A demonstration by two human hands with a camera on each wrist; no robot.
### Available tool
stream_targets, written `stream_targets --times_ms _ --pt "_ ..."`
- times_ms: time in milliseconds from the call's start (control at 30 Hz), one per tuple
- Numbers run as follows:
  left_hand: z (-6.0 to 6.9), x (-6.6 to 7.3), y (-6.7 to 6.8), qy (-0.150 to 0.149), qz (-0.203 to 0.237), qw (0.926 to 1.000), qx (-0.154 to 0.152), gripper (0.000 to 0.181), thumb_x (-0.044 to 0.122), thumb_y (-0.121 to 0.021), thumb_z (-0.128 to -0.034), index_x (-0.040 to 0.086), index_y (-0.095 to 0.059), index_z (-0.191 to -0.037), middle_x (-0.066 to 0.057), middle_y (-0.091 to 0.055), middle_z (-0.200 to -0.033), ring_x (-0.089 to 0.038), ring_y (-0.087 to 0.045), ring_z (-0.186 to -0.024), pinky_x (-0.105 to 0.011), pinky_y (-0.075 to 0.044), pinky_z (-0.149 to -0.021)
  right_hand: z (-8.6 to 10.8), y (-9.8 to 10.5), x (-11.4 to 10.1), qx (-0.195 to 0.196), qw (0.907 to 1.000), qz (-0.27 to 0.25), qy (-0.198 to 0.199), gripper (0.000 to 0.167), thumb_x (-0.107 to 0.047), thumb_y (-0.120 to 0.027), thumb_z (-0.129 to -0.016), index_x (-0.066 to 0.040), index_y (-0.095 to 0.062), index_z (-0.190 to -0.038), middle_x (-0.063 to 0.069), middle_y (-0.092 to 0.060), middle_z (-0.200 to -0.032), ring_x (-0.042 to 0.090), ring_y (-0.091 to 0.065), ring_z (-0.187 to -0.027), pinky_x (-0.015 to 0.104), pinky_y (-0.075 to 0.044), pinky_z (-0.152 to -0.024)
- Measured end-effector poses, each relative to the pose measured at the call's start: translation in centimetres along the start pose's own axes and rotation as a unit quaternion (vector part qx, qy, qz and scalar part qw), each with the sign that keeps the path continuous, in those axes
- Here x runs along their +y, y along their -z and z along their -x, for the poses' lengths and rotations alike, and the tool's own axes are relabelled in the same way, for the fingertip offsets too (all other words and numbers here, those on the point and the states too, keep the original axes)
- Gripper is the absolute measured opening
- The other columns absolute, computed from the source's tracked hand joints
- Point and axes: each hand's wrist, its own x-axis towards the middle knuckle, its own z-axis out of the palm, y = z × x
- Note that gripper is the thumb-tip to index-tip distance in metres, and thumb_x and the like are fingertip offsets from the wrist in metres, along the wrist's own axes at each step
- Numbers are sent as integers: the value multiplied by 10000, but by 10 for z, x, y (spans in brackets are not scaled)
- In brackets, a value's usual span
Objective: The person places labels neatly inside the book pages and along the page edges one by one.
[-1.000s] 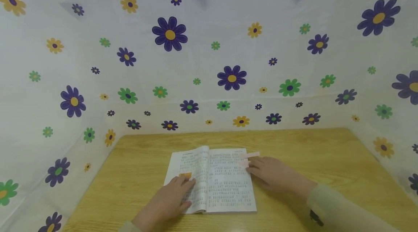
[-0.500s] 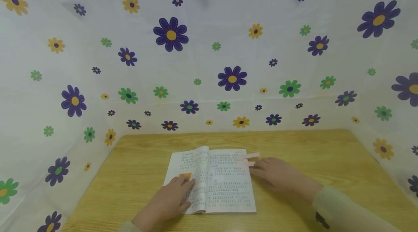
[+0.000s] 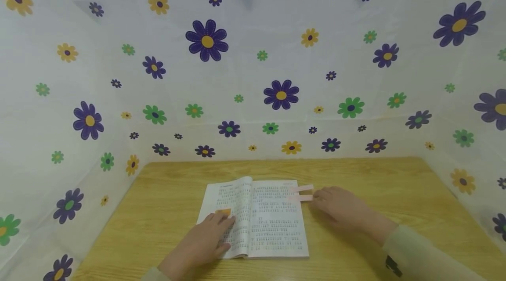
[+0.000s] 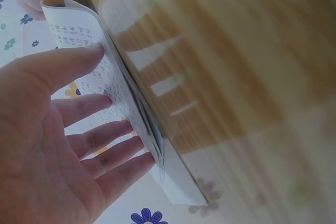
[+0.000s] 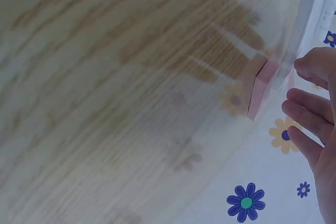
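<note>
Now | book (image 3: pixel 278 230) under left hand (image 3: pixel 206 238), spread | pink strips (image 3: pixel 306 198) beside right hand (image 3: pixel 341 209), loosely parted

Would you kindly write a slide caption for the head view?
The left hand rests on an open white paper book, the right hand beside two pink rectangular paper strips.

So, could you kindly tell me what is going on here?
An open book lies on a wooden table. A person's left hand rests on its left page. Two pink strips stick out past the edge of the right page, with the right hand close beside their ends; whether it touches them is unclear.
</note>
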Motion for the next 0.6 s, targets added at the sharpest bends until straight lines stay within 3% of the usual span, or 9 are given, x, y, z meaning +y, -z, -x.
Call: stream_targets --times_ms 267,600 --pt "-1 -2 0 -77 19 10000 1 654 333 -808 -937 64 -587 -1492 -166 -601 -1439 -359 -612 -1296 -545 -578 -1060 0 4 7 84 9997 -105 -193 341 -116 -735 -927 -132 -709 -1267 74 -733 -1265 269 -702 -1189 477 -589 -1071" --pt "-2 0 -1 36 27 10000 -27 648 347 -808 -936 89 -594 -1491 -167 -599 -1463 -382 -600 -1328 -566 -567 -1075 3 6 11 236 9991 -184 -302 328 -135 -743 -909 -101 -736 -1235 86 -748 -1198 262 -714 -1112 464 -616 -1012"
